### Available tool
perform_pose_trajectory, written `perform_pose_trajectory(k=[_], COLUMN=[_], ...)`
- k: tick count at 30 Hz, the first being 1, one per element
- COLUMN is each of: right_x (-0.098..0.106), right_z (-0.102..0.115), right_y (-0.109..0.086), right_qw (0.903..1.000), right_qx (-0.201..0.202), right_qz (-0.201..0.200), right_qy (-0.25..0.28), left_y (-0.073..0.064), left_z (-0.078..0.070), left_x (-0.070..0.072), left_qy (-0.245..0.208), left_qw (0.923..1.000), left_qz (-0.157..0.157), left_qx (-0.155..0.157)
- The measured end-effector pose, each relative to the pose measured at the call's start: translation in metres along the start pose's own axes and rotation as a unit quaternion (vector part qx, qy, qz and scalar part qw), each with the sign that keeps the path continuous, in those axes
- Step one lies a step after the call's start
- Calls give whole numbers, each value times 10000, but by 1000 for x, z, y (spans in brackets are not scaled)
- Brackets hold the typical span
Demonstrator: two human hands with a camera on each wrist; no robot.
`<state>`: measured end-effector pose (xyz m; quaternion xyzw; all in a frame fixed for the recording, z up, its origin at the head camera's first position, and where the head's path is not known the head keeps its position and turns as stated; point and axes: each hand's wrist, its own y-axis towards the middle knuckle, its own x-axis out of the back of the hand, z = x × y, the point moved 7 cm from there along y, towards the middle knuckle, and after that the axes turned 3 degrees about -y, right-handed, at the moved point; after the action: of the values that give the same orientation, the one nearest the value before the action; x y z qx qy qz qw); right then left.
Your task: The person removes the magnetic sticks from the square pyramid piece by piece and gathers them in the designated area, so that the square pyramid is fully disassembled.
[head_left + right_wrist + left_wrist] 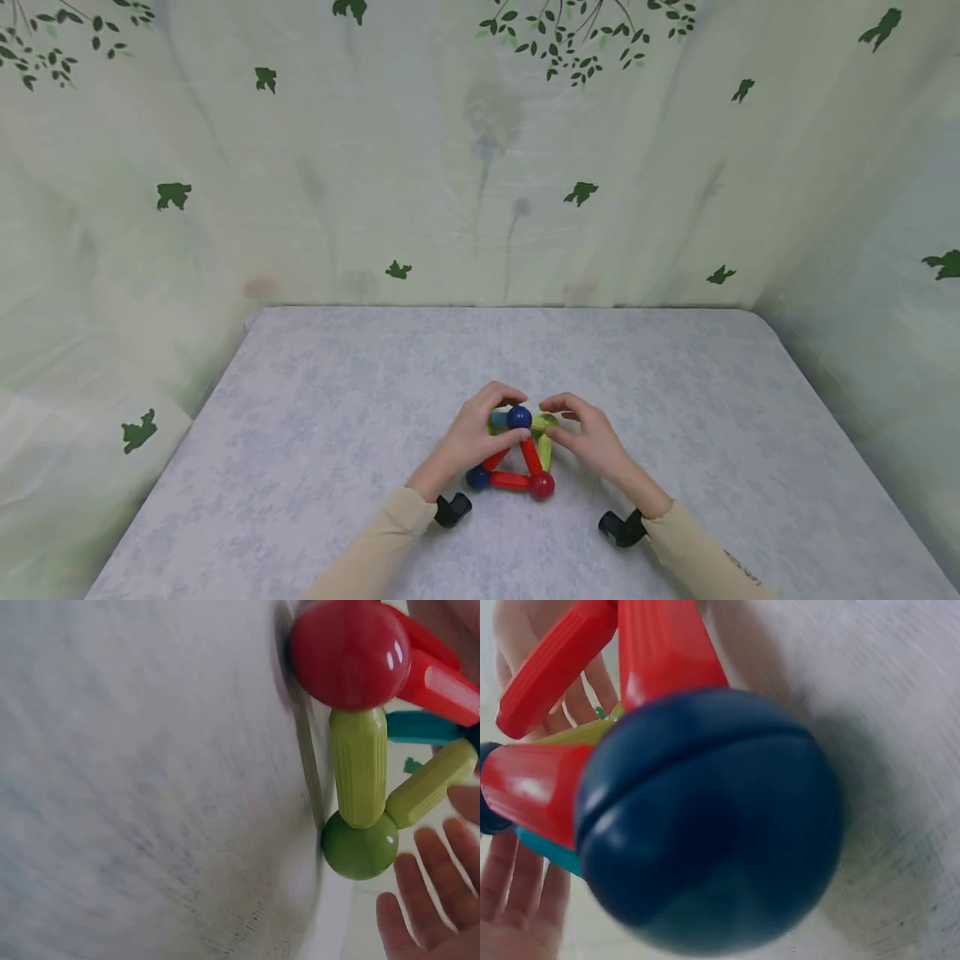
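Note:
A frame of coloured rods and balls stands on the table. At its top is a dark blue ball (519,417), with my left hand (474,429) curled about it, thumb in front and fingers behind. A red rod (531,455) slopes from the red ball (542,486) up toward that thumb. Another blue ball (712,825) fills the middle of the left wrist view. My right hand (591,435) curves loosely beside the green ball (361,844); its thumb is close to a yellow-green rod (431,784). A teal rod (422,727) lies behind, partly hidden.
The grey mottled table (337,358) surrounds the frame. Behind it hangs a pale curtain (420,167) with leaf prints. Black wrist cameras jut from the left cuff (453,510) and the right cuff (621,529), just above the tabletop.

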<state>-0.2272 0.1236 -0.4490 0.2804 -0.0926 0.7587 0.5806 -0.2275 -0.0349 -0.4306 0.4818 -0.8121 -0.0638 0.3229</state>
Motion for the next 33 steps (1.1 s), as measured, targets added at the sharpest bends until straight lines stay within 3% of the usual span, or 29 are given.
perform_pose_trajectory(k=[3, 7, 14, 25, 33], right_x=[-8, -13, -13, -18, -22], right_z=[-1, -1, -4, -1, 3], right_y=[7, 10, 8, -7, -14], right_qw=[9984, 9962, 9971, 9987, 9997], right_qx=[243, 419, 318, 129, -5], right_qz=[504, 748, 682, 477, 118], right_qy=[79, 152, 59, 146, 193], left_y=[0, 0, 0, -2, -3], left_z=[-4, -8, -10, -5, -5], left_x=[0, -2, -2, -1, -1], left_qy=[333, 661, 790, 394, 316], left_qw=[9993, 9975, 9962, 9989, 9989], left_qz=[-128, -170, -230, -146, -64], left_qx=[-60, -178, -283, -204, -329])
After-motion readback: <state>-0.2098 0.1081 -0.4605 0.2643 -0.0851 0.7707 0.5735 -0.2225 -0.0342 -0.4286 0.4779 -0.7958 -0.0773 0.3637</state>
